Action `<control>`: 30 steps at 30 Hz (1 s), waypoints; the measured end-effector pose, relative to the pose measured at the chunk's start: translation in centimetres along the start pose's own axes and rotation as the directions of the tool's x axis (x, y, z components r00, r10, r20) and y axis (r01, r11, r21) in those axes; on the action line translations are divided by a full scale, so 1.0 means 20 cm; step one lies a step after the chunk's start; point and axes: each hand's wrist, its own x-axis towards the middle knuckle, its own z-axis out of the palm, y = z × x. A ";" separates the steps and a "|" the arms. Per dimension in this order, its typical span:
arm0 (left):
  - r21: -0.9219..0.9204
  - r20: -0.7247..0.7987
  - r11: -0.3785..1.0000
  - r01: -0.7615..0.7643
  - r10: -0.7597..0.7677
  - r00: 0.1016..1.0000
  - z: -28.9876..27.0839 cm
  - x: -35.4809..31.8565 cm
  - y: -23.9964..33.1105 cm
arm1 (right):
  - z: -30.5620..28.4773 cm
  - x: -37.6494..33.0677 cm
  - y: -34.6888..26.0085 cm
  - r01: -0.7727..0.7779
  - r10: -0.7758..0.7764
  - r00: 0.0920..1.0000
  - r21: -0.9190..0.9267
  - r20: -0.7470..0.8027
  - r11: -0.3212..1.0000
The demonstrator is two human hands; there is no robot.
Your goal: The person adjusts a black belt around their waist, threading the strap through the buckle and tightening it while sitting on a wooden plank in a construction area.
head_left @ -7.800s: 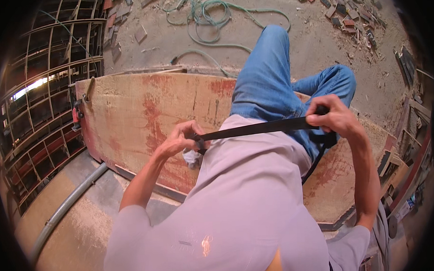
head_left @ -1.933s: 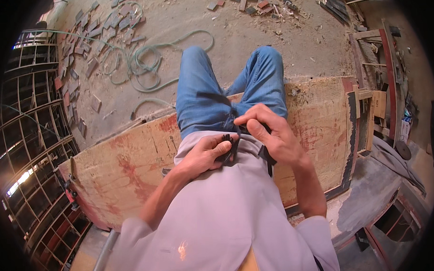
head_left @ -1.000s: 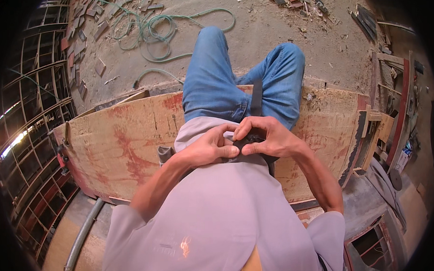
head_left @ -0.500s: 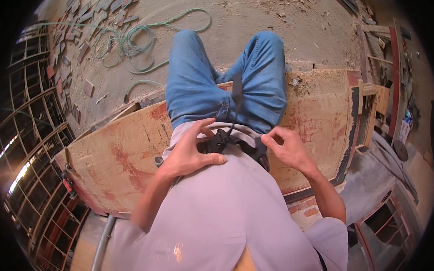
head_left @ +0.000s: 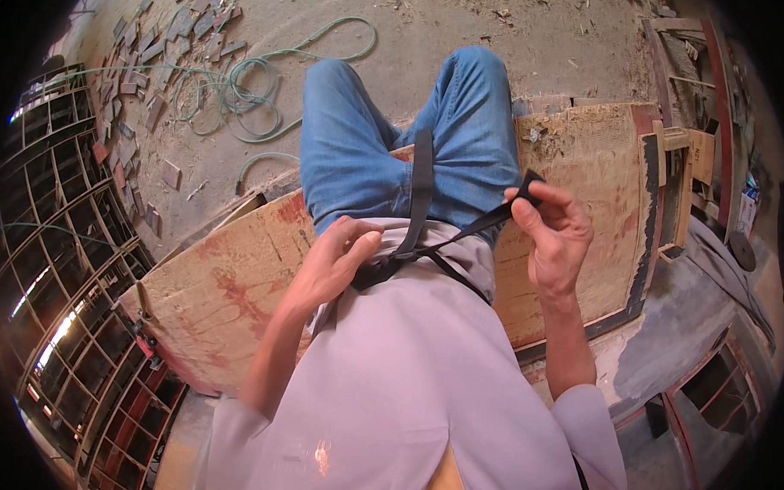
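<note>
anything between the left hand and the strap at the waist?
Nothing visible. The left hand rests right at the strap where it crosses the waist, and the right hand already pinches the strap's end, pulled out to the side.

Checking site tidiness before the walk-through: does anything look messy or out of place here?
Yes. A green hose lies in loose loops on the dirt floor, with broken tile pieces scattered beside it. Wood shavings litter the plywood board.

A black webbing strap [head_left: 422, 201] runs taut from the waist, its loose end hanging between the legs.
</note>
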 end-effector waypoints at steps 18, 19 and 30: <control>-0.219 0.274 0.974 0.054 0.008 0.962 0.03 0.15 -0.03 | 0.01 0.11 -0.11 0.586 -0.188 0.803 -0.691 0.566 0.424; -0.230 0.326 0.971 0.064 0.014 0.945 0.01 0.16 -0.01 | 0.05 0.10 -0.11 0.588 -0.070 0.753 -0.621 0.654 0.518; -0.118 0.354 0.988 -0.103 0.139 0.925 0.00 0.09 0.07 | 0.20 0.08 0.09 -0.083 0.538 0.561 -0.604 0.629 0.792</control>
